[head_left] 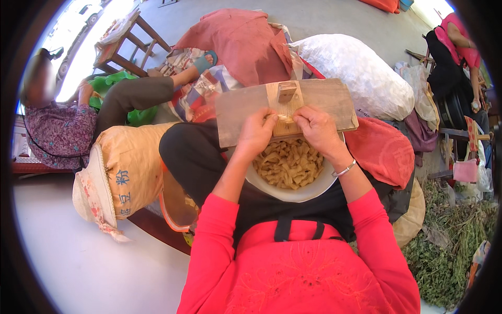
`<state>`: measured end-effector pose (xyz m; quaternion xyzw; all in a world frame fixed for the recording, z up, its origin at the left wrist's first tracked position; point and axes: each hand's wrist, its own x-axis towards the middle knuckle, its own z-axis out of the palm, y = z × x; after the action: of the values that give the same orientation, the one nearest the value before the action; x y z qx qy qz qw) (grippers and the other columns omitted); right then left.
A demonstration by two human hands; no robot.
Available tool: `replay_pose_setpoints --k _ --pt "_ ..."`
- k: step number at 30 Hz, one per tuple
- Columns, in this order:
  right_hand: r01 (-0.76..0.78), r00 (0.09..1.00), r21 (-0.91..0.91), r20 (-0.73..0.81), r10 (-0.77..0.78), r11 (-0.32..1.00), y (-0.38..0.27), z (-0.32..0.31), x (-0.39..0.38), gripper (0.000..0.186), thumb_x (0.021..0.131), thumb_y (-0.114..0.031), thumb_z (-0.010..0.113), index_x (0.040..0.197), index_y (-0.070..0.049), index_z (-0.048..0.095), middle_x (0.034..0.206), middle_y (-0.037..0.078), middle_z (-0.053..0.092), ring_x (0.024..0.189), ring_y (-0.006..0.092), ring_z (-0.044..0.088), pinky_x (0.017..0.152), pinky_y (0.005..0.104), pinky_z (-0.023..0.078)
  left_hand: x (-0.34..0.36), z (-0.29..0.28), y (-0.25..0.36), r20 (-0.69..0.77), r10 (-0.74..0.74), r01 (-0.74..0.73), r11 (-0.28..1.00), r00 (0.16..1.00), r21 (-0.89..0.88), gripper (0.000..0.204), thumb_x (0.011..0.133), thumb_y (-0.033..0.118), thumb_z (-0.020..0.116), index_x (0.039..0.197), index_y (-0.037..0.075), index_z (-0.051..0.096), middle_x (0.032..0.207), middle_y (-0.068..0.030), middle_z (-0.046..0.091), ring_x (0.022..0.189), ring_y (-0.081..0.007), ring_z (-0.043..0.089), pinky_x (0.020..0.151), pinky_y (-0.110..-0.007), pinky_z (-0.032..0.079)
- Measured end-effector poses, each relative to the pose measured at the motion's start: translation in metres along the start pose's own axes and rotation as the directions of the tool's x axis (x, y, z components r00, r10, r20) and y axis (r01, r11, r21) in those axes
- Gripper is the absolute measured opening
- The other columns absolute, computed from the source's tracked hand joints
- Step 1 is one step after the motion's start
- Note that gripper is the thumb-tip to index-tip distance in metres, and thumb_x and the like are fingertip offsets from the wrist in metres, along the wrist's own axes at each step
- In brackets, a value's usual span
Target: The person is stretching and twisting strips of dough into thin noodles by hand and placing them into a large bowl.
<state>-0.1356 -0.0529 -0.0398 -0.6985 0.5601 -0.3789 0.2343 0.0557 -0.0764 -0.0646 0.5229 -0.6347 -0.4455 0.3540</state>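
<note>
A wide wooden board (329,104) lies across the far side of a white basin on my lap. Along its middle runs a lighter wooden strip with a small upright wooden block (286,92). At the near edge of that strip, my left hand (255,131) and my right hand (319,130) are closed in pinches, with a small pale yellow piece (285,119) stretched between the fingertips. I cannot make out its kind. Below the board, the white basin (298,198) holds many curled tan pieces (288,166). A bracelet circles my right wrist.
A tan sack (137,167) with a pale hat (102,188) stands at left, near a seated person (57,128). Beyond the board are a red cloth (238,42) and a full white sack (355,73). Dried plants (455,240) lie at right, below another person (460,52).
</note>
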Motion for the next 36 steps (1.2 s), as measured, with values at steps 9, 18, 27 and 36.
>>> replay_pose_setpoints --k 9,18,27,36 --pt "-0.296 0.954 0.189 0.0 0.301 0.936 0.018 -0.008 -0.027 0.017 0.091 -0.021 0.059 0.09 -0.006 0.067 0.076 0.005 0.062 0.066 0.0207 0.061 0.058 0.0341 0.049 -0.029 -0.004 0.003 -0.246 0.166 -0.025 0.872 0.955 0.49 0.017 0.09 0.015 0.056 0.099 0.002 0.061 0.086 -0.0211 0.063 0.081 -0.0391 0.06 0.071 -0.042 0.047" --pt "-0.458 0.828 0.889 0.425 0.366 0.005 0.022 -0.024 -0.064 0.034 0.097 -0.018 0.054 0.126 0.0 0.052 0.105 0.009 0.062 0.077 0.0131 0.059 0.066 0.0284 0.053 -0.102 0.025 0.003 0.083 -0.261 0.267 0.823 0.962 -0.501 0.023 0.099 0.018 0.05 0.112 0.003 0.06 0.082 -0.0002 0.059 0.056 -0.0013 0.039 0.049 -0.018 0.032" --pt "-0.62 0.777 0.512 0.508 0.372 0.595 0.0 -0.04 -0.096 0.021 0.088 -0.005 0.061 0.107 0.003 0.063 0.083 0.004 0.064 0.073 0.0096 0.06 0.065 0.0255 0.05 -0.096 0.021 0.05 0.063 0.396 -0.382 0.813 0.916 0.44 0.037 0.079 0.013 0.068 0.114 0.004 0.058 0.11 -0.0143 0.061 0.105 -0.0362 0.053 0.093 -0.044 0.039" --pt "-0.07 0.92 0.277 0.389 -0.045 0.958 -0.025 -0.05 -0.118 0.009 0.082 -0.009 0.065 0.079 -0.004 0.058 0.066 0.012 0.053 0.06 0.0308 0.056 0.052 0.0393 0.043 -0.111 0.02 0.079 0.578 -0.291 0.341 0.94 0.762 0.025 0.017 0.085 0.006 0.067 0.094 0.005 0.054 0.073 -0.0013 0.053 0.066 -0.0071 0.05 0.057 -0.024 0.04"
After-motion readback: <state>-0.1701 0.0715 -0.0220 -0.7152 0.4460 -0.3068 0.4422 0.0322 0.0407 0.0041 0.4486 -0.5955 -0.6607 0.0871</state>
